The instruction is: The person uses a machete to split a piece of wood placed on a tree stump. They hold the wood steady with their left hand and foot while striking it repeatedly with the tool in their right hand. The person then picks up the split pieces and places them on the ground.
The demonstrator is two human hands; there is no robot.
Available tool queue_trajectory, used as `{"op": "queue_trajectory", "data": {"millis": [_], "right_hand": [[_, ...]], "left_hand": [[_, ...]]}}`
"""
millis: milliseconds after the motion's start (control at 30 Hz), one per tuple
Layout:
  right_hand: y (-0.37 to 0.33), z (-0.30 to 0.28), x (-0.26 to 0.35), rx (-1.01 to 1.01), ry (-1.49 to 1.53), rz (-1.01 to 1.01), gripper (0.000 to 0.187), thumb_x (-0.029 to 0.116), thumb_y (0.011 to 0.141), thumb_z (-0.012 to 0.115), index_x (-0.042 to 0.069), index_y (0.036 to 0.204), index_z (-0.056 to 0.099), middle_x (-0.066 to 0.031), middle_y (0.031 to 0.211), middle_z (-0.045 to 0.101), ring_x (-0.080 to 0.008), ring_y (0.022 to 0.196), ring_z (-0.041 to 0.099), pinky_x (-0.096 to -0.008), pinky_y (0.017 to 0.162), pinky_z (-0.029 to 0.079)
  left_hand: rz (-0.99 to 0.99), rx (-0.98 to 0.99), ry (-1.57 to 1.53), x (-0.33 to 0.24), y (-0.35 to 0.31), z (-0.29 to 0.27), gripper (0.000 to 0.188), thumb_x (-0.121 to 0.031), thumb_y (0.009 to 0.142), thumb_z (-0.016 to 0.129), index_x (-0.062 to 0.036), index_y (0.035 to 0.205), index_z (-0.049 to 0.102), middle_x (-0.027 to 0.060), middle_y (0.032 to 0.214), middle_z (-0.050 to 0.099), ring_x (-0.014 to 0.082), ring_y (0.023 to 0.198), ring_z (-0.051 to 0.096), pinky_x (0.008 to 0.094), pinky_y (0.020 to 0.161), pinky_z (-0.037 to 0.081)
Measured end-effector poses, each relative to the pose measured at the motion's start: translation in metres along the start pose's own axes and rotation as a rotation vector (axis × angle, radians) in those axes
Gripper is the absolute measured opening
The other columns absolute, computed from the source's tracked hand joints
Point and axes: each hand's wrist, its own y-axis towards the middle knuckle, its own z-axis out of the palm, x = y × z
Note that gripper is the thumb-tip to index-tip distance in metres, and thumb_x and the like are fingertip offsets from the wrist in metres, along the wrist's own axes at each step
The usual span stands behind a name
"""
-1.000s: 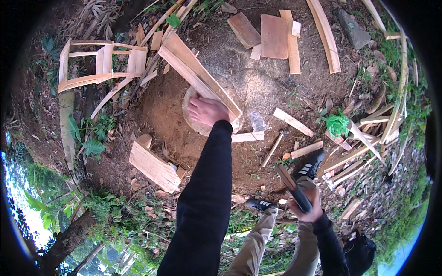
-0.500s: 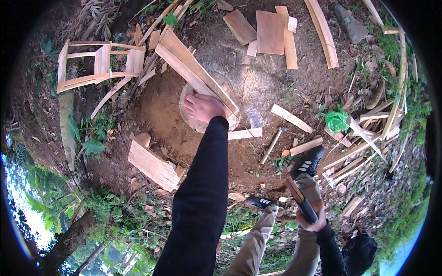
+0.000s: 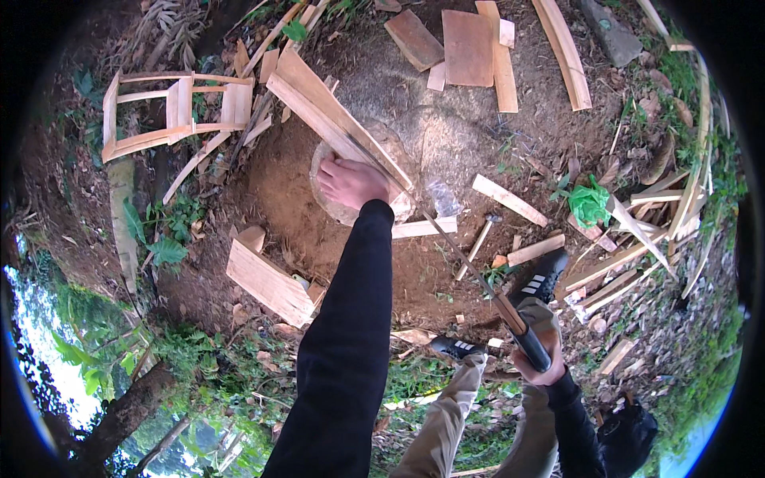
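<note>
On a round tree stump (image 3: 320,201), my left hand (image 3: 351,183) is closed at the lower end of a long wooden board (image 3: 319,119), whose two pale faces meet at an angle. The board leans away to the upper left. Low on the right, my right hand (image 3: 538,365) grips the dark handle of a machete-like knife (image 3: 498,298). Its long blade appears nearly edge-on, very thin, and points up and left. The tip is close to the board's lower end, and I cannot tell whether they touch. A narrow dark line runs along the board beside my left hand.
A hammer (image 3: 478,247) and a clear plastic bag (image 3: 443,197) lie right of the stump. A wooden frame (image 3: 179,107) is at far left, a cut block (image 3: 267,279) nearer. Brown boards (image 3: 468,48), a green bag (image 3: 590,203) and scrap wood (image 3: 613,267) lie rightward. My shoes are close below.
The knife has turned in my right hand, so its long blade now shows, stretching toward the board's lower end. My left hand stays in place on the board.
</note>
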Motion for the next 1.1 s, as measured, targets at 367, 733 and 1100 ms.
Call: {"op": "queue_trajectory", "data": {"millis": [367,733,1100], "right_hand": [[0.023,0.010,0.017,-0.071,-0.055,-0.140,0.018,0.014,0.067,0.072,0.007,0.061,0.057,-0.0089,0.053,0.054,-0.0223,0.045,0.055,-0.0330,0.046,0.041],[0.042,0.027,0.003,-0.052,-0.101,-0.234,0.019,0.011,0.066,0.071,0.004,0.060,0.054,-0.0114,0.054,0.054,-0.0274,0.044,0.055,-0.0344,0.046,0.043],[0.087,0.059,0.002,-0.231,-0.031,-0.301,0.014,0.007,0.067,0.071,0.007,0.060,0.059,-0.0084,0.052,0.055,-0.0212,0.044,0.057,-0.0319,0.045,0.042]], "left_hand": [[-0.004,0.024,0.008,0.003,0.000,0.000,0.017,-0.014,0.093,0.044,-0.0058,0.102,0.055,0.0151,0.104,0.054,0.0361,0.097,0.053,0.0505,0.087,0.040],[-0.004,0.010,0.042,0.007,-0.002,0.004,0.016,-0.014,0.093,0.044,-0.0064,0.101,0.056,0.0129,0.104,0.055,0.0331,0.100,0.054,0.0480,0.087,0.041],[-0.037,0.030,0.022,0.006,0.002,0.003,0.015,-0.012,0.091,0.044,-0.0073,0.102,0.053,0.0154,0.105,0.052,0.0346,0.098,0.052,0.0488,0.088,0.038]]}}
